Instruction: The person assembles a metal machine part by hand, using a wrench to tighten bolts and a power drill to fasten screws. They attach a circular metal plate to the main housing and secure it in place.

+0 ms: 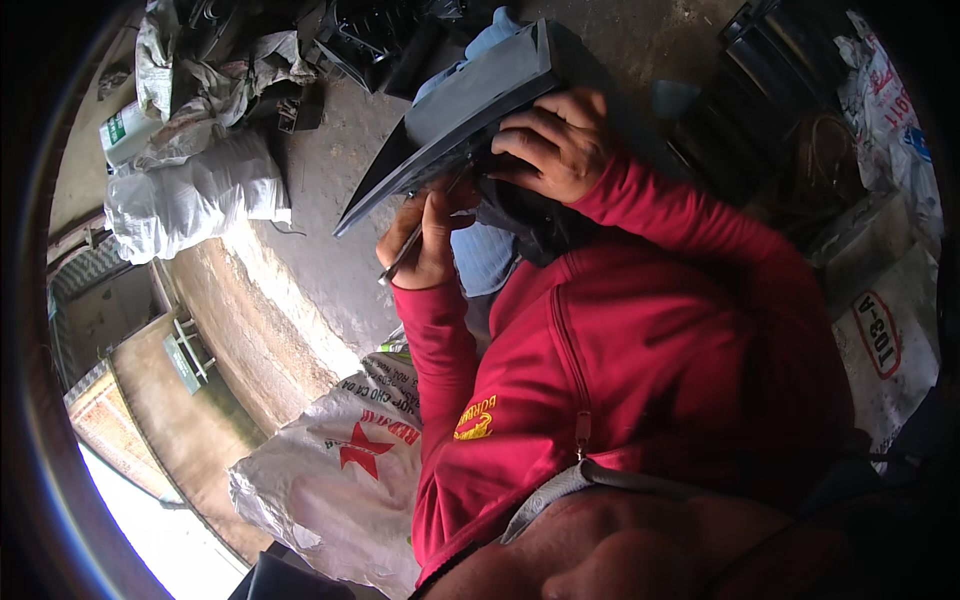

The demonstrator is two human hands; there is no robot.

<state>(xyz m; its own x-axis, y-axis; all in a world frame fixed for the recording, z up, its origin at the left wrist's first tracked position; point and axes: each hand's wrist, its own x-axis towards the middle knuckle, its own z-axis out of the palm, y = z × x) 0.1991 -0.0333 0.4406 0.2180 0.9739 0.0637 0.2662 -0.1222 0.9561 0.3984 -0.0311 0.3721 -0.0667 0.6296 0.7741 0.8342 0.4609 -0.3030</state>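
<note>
One red jacket [650,360] filled much of the view, its right side lost in shadow. A white sack [310,500] lay to its left, partly hidden behind the sleeve [443,345]. In front, a dark grey casing [480,100] was tilted, its near underside too dark to make out. The right hand [560,145] gripped the casing's edge, fingers bent, some tips hidden; the left hand [428,240] pinched a thin metal tool [403,254], its tip out of sight

A red zip jacket [660,340] — long-sleeved — bears yellow chest embroidery [473,428].
</note>
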